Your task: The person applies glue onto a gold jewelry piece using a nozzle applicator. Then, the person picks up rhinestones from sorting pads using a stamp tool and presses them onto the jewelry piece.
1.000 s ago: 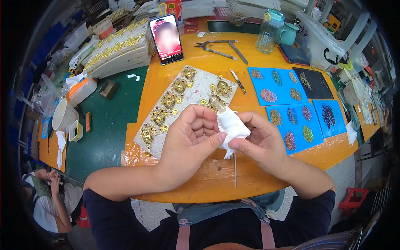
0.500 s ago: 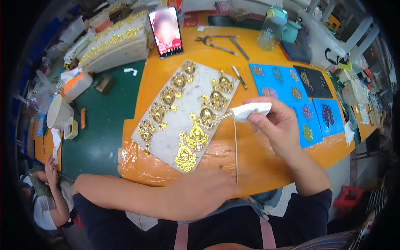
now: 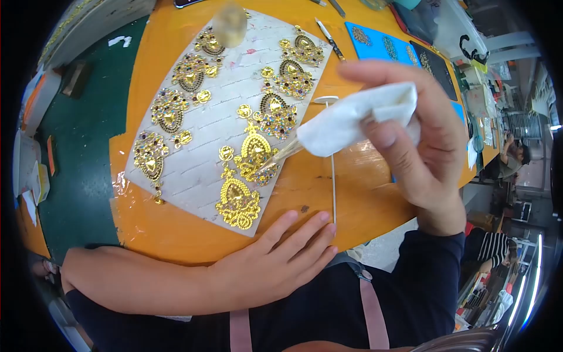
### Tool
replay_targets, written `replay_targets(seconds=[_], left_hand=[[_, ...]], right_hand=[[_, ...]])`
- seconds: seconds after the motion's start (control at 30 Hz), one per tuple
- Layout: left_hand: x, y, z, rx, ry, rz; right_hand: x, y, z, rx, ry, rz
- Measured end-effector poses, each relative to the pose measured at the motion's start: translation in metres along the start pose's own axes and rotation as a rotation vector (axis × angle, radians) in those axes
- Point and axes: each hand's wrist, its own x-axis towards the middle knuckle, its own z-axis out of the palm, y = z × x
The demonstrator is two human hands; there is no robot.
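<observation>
My right hand (image 3: 431, 138) is closed around a white-wrapped tool (image 3: 358, 120) with a thin tapered tip. The tip points down-left and reaches a plain gold pendant (image 3: 255, 151) on the pale board (image 3: 214, 132); whether it touches cannot be told. Below that pendant lies another gold pendant (image 3: 237, 202) with little stone work. My left hand (image 3: 281, 255) rests flat at the table's near edge, fingers spread, below the board's lower corner. Its fingertips are close to the lower end of a thin white stick (image 3: 333, 182). I see nothing held in it.
Two columns of stone-set gold pendants (image 3: 166, 111) line the board; a top-left one is blurred. A pen (image 3: 330, 40) and blue sheets (image 3: 375, 46) with bead piles lie to the right. A green surface (image 3: 88, 170) is at left, and another person (image 3: 491, 249) sits at far right.
The view has tilted downward and moved closer to the board. My left hand, blurred before, now lies still with fingers spread. The tool's tip has moved from a right-column pendant to a plain gold one.
</observation>
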Motion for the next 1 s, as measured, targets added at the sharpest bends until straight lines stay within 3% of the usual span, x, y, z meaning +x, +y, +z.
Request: replay_targets(seconds=[0.03, 0.1, 0.17, 0.23, 0.3, 0.43, 0.73, 0.8, 1.0], left_hand=[[0.0, 0.0, 0.0, -0.013, -0.013, -0.014], [0.0, -0.001, 0.001, -0.031, -0.017, -0.018], [0.002, 0.0, 0.002, -0.07, -0.041, -0.02], [0.003, 0.001, 0.001, -0.032, -0.062, -0.06], [0.004, 0.002, 0.004, -0.057, -0.053, -0.066], [0.002, 0.004, 0.004, -0.076, -0.027, -0.088], [0.002, 0.005, 0.004, -0.103, -0.057, -0.112], [0.003, 0.006, 0.002, -0.089, -0.071, -0.109], [0.003, 0.006, 0.002, -0.031, -0.073, -0.126]], right_hand=[[-0.001, 0.008, -0.003, -0.102, -0.099, -0.089], [-0.01, 0.012, 0.001, -0.108, -0.071, -0.021], [-0.016, 0.014, 0.005, 0.14, 0.024, 0.248], [-0.014, 0.026, 0.007, 0.192, 0.083, 0.194], [-0.01, 0.045, -0.005, -0.023, -0.156, -0.148], [-0.012, 0.035, 0.005, 0.057, -0.079, 0.064], [-0.009, 0.044, 0.0, 0.022, -0.099, -0.049], [-0.007, 0.04, -0.003, -0.141, -0.168, -0.123], [-0.009, 0.046, 0.003, -0.094, -0.136, -0.137]])
